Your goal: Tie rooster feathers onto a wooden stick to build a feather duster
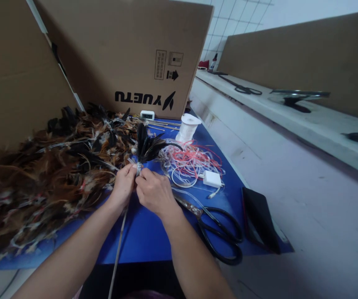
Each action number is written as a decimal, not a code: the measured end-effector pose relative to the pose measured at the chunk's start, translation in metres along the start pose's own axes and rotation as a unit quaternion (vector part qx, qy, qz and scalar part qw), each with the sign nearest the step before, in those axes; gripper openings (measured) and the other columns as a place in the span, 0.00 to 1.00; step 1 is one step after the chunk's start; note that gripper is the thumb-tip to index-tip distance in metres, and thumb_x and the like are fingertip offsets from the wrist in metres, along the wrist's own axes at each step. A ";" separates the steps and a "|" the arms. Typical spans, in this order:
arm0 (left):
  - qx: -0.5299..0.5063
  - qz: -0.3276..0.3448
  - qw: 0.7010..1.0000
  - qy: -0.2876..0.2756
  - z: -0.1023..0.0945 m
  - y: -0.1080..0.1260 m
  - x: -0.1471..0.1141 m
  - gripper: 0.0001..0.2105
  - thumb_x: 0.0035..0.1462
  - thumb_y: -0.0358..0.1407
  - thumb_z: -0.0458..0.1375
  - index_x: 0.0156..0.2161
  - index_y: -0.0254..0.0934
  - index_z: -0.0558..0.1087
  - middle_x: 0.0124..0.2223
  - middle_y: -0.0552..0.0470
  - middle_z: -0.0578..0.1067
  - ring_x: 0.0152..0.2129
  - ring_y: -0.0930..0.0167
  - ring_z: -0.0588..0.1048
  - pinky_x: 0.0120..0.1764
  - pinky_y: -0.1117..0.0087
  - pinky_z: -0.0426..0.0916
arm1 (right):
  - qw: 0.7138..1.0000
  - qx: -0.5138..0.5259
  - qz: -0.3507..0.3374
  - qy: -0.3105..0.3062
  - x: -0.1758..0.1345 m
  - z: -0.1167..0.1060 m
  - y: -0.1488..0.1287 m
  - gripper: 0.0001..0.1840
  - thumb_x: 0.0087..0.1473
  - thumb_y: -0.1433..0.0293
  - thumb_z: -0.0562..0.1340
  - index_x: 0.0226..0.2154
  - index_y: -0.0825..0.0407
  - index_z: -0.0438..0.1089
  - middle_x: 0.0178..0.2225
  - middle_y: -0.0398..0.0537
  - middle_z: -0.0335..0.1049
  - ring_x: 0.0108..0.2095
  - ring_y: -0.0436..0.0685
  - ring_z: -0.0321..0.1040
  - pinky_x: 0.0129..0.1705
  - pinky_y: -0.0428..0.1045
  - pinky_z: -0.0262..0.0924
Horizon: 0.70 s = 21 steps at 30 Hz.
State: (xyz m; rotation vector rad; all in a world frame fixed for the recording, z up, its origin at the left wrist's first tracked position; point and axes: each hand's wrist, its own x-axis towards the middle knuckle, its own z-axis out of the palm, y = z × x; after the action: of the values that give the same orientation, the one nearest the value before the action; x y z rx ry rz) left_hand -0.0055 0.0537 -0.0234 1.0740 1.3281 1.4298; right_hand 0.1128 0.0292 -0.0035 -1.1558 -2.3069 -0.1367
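Note:
My left hand [124, 182] is closed around the upper end of a thin wooden stick [118, 253], which slants down toward my lap. Black feathers [147, 145] fan out from the stick's top. A pale binding [139, 167] wraps their base, between the fingertips of both hands. My right hand [155, 189] is closed with its fingertips against this binding; what it pinches is hidden. A clear plastic strip [193, 197] runs from behind my right hand across large black-handled scissors [219, 228] lying beside my right forearm.
Brown and black feather bundles [57, 174] heap up on the left of the blue tabletop [147, 236]. A white spool [188, 128], tangled red and white strips [191, 160], a white adapter [212, 179] and a black wallet-like case [259, 218] lie right. A cardboard box [119, 50] stands behind.

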 end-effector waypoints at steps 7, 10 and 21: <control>0.007 -0.014 0.999 -0.032 0.001 0.000 -0.004 0.14 0.51 0.44 0.56 0.25 0.34 0.67 0.19 0.58 0.62 0.15 0.78 0.58 0.18 0.78 0.53 | 0.966 0.208 0.135 0.067 0.006 0.005 0.004 0.10 0.57 0.70 0.53 0.37 0.51 0.68 0.31 0.44 0.71 0.31 0.51 0.67 0.36 0.45 0.59; -0.001 -0.034 0.999 -0.039 0.004 0.001 -0.007 0.13 0.51 0.43 0.56 0.25 0.35 0.66 0.17 0.60 0.60 0.12 0.79 0.56 0.16 0.78 0.50 | 0.951 0.242 0.178 0.065 0.009 0.008 0.008 0.16 0.57 0.69 0.53 0.47 0.50 0.66 0.32 0.44 0.73 0.29 0.51 0.68 0.33 0.45 0.60; -0.013 -0.025 0.997 -0.069 0.007 0.008 -0.010 0.14 0.53 0.43 0.54 0.23 0.35 0.63 0.16 0.59 0.59 0.10 0.80 0.54 0.12 0.79 0.48 | 0.843 0.453 0.274 0.099 0.013 0.013 0.014 0.13 0.57 0.65 0.52 0.36 0.51 0.69 0.17 0.38 0.65 0.20 0.49 0.64 0.29 0.45 0.60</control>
State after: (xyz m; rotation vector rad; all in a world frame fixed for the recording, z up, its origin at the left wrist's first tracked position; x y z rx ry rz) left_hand 0.0029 0.0455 -0.0158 1.0947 1.2254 1.3102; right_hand 0.1117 0.0515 -0.0100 -1.1191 -1.4374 0.9059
